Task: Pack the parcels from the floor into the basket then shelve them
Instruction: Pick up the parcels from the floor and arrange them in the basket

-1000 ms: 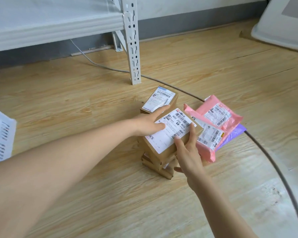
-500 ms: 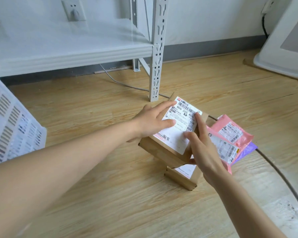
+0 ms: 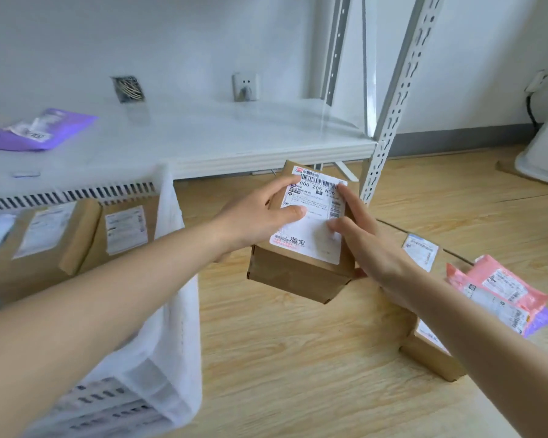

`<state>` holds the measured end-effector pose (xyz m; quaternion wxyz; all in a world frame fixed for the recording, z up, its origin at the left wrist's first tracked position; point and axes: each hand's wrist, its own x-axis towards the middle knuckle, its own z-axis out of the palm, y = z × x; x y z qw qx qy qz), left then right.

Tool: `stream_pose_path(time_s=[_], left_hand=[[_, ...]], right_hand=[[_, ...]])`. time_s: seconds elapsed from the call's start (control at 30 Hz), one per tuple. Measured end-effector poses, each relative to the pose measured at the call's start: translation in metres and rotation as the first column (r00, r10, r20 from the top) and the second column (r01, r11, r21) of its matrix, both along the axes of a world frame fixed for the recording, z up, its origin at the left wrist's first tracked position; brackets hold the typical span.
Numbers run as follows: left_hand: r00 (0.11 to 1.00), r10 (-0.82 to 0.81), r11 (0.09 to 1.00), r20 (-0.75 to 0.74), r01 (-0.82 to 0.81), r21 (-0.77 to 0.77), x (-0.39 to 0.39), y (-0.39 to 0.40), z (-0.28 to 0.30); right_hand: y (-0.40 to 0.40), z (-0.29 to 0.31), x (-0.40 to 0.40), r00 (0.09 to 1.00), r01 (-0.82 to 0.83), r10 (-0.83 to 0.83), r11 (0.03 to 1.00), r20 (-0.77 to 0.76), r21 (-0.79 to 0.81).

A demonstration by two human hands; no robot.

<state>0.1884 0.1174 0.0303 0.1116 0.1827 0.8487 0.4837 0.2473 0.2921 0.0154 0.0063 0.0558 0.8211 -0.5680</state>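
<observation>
The shipping label (image 3: pixel 310 222) on the held cardboard box (image 3: pixel 298 273) reads "800 Z05 N06"; near its lower edge, "淘宝".

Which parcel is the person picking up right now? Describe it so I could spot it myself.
Start at the white shelf, then look just below its front edge. There, in the air between the white basket and the pink mailers, the left hand and right hand hold a brown cardboard box. It alone is off the floor.
</observation>
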Motion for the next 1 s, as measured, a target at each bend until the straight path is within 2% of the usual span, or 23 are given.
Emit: stream_pose_path(time_s=[0.13,0.27,0.37,0.53,0.67,0.8,0.9,1.0], left_hand=[[0.998,0.057,0.998,-0.028,-0.056,0.034,0.003,-0.073,0.03],[0.969,0.217,0.976,-0.116,-0.219,-0.008,0.004,-0.151,0.051],[0.953,0.287,0.957,-0.097,-0.29,-0.016,0.006,-0.218,0.051],[0.954,0.294,0.952,0.058,-0.287,-0.104,0.018,-0.313,0.021],[0.937,0.278,0.953,0.21,-0.242,-0.181,0.029,-0.359,-0.015],[0.844,0.239,0.963,0.481,-0.143,-0.229,0.03,-0.381,-0.038],[0.784,0.226,0.959,0.579,-0.074,-0.274,0.026,-0.383,-0.054],[0.736,0.22,0.959,0.64,-0.043,-0.28,0.02,-0.384,-0.067]], right_hand=[[-0.067,0.029,-0.007,0.997,-0.071,0.071,0.997,-0.005,-0.019],[-0.137,0.053,-0.022,0.988,-0.155,0.155,0.987,-0.005,-0.049],[-0.196,0.057,-0.034,0.965,-0.26,0.262,0.964,0.026,-0.056],[-0.283,0.027,-0.036,0.847,-0.469,0.485,0.875,0.217,-0.121],[-0.323,-0.006,-0.037,0.749,-0.54,0.558,0.826,0.357,-0.161],[-0.342,-0.032,-0.041,0.638,-0.607,0.623,0.768,0.453,-0.202],[-0.349,-0.05,-0.042,0.551,-0.637,0.652,0.732,0.52,-0.242],[-0.354,-0.061,-0.045,0.524,-0.645,0.637,0.73,0.565,-0.226]])
